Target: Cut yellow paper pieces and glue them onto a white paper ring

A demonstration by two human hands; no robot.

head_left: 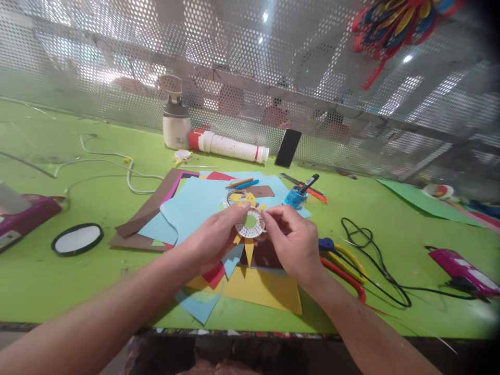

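Note:
Above the paper pile, both hands hold a paper turtle (pixel 250 232) with a yellow head, legs and pointed tail and a white segmented ring for a body. Green shows through the ring's middle. My left hand (pixel 214 237) pinches its left edge, thumb on top near the head. On the other side my right hand (pixel 295 239) grips the right edge between thumb and fingers. Just behind the turtle lies a roll of tape (pixel 230 197), partly covered. Beneath are light blue sheets (pixel 195 200), a yellow sheet (pixel 265 291) and blue scraps (pixel 201 304).
Right of my hand lie scissors (pixel 357 286) with red and yellow handles and a black cable (pixel 385 265). A blue pot (pixel 296 197) holds a black marker. Farther back stand a phone (pixel 288 148) and a white jug (pixel 176 127). A round mirror (pixel 77 239) lies left.

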